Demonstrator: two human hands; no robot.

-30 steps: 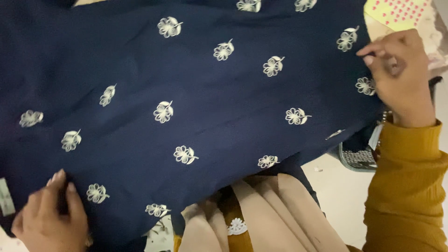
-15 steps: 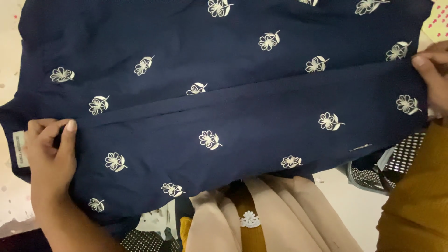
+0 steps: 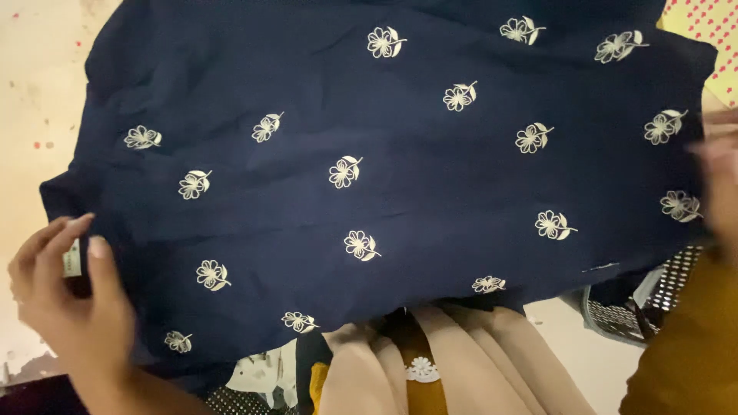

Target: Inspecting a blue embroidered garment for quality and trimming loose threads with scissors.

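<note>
- The left hand (image 3: 73, 307) is closest, low at the left. Its fingers (image 3: 100, 261) pinch the edge of the dark blue cloth (image 3: 400, 192) by a small white tag (image 3: 71, 257), so that side stays pulled flat.
- A beige and mustard garment (image 3: 430, 361) lies bunched under the near edge of the cloth.
- The cloth, with white flowers, is spread wide between both hands over the pale floor (image 3: 38, 77).
- The right hand (image 3: 719, 184) is blurred at the right edge, touching the cloth. Its grip cannot be told.
</note>
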